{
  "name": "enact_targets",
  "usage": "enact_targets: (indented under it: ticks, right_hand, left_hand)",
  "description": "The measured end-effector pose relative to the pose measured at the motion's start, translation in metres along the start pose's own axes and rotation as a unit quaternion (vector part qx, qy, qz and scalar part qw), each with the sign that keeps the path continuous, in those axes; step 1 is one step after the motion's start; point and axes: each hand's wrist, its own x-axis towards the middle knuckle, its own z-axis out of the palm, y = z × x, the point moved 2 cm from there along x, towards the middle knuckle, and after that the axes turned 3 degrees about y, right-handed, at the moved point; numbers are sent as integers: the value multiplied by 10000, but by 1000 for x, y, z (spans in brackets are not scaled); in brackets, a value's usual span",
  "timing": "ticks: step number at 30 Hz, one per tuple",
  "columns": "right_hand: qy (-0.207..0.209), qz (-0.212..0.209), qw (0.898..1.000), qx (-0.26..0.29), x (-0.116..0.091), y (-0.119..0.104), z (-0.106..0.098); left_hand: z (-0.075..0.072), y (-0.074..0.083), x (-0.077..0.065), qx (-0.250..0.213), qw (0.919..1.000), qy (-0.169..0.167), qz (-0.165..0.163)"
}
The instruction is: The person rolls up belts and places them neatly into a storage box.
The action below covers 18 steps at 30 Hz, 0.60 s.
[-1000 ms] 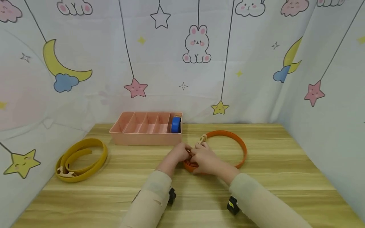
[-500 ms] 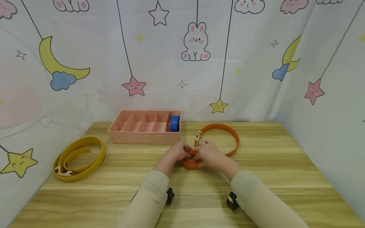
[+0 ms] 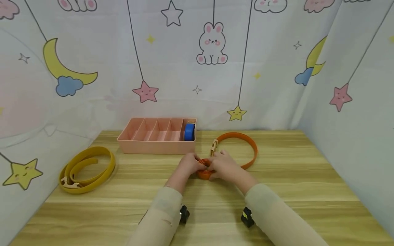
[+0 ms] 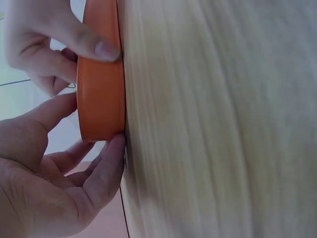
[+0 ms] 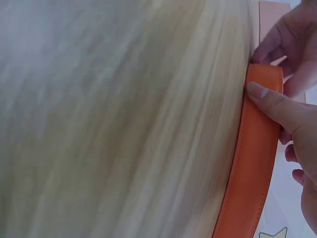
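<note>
Our L grip (image 3: 188,164) & R grip (image 3: 224,166) both pinch the tight coil of the orange belt (image 3: 203,175), on edge on the desk (image 3: 292,191). Its rest loops out past our R grip, gold buckle (image 3: 213,147) just beyond the fingers. Farther back, slightly L: pink tray (image 3: 157,147) w/ blue coil (image 3: 189,132) in the R-end compartment. Far L: yellow belt (image 3: 92,185), loosely coiled.

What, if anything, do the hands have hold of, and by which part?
The orange belt, by its coil: the left hand holds the coil's left side, the right hand its right side.
</note>
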Motion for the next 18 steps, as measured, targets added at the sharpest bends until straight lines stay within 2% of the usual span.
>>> enact_targets:
  ticks: [7, 11, 18]
  right_hand:
    - [190, 150, 9997, -97, 4, -2, 4]
    - [231, 0, 9997, -127, 3, -2, 6]
    - [460, -543, 9975, -24, -1, -2, 4]
  left_hand:
    - [2, 5, 4, 132, 9993, 58, 356]
    - [2, 2, 8, 119, 9983, -267, 508]
    - [-2, 2, 9, 284, 9937, -751, 781]
